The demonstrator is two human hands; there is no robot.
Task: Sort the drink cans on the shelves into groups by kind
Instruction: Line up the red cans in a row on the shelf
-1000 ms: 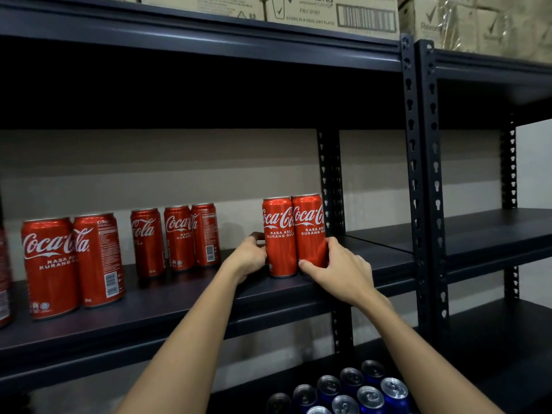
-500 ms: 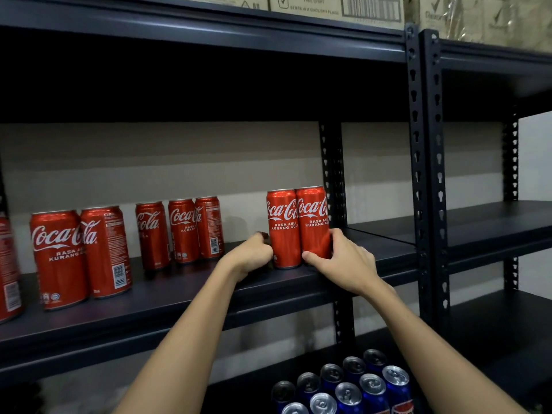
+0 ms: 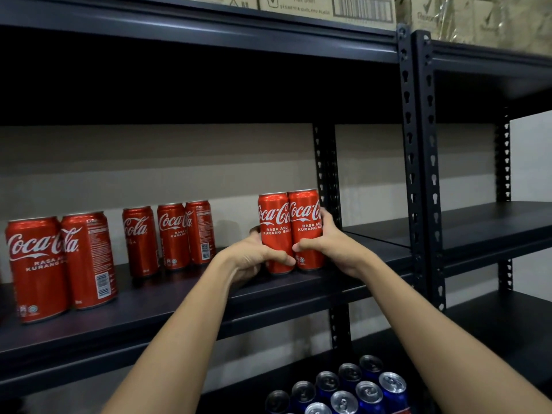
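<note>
**Cola cans gathered two at a time on storeroom shelf**

Two tall red aluminium Coca-Cola cans (image 3: 291, 231) stand upright and touching on the dark metal middle shelf (image 3: 179, 297), just left of the black perforated rear upright post (image 3: 327, 186). The left hand (image 3: 254, 259) curls round the left can low down, and the right hand (image 3: 324, 243) wraps the right can, thumbs to the front. The pair sits straight ahead between both hands, long axes vertical, neither hand nearer. More red cans (image 3: 168, 237) wait farther left of the post; blue cans (image 3: 343, 389) cluster below it. A second ago the hands only flanked the cans' bases; now both grip higher and more fully, which suggests a lift or slide leftward toward the group.
</note>
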